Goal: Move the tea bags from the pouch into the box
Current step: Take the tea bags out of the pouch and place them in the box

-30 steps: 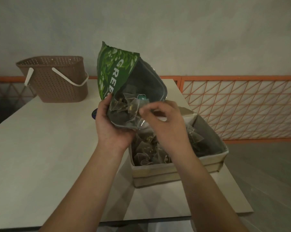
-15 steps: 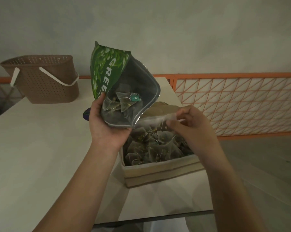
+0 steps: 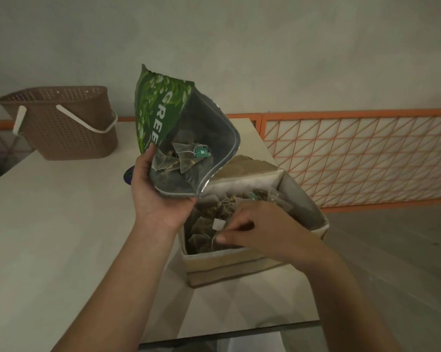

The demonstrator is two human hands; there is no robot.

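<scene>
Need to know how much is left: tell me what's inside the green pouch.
The open green pouch, held by the left hand, shows a few pyramid tea bags, one with a green tag. Its printed front hides anything deeper.

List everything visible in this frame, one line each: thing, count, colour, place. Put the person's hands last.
pouch: one, green with a grey lining, open, held tilted above the box.
tea bags in pouch: a few, translucent, one with a teal tag.
box: one, beige, open, near the table's right edge.
tea bags in box: many, count unclear, piled inside.
basket: one, brown with a white handle, far left of the table.
table: one, off-white.
railing: orange lattice, behind at right.
left hand: grips the pouch near its mouth.
right hand: over the box, fingers among the tea bags.
</scene>
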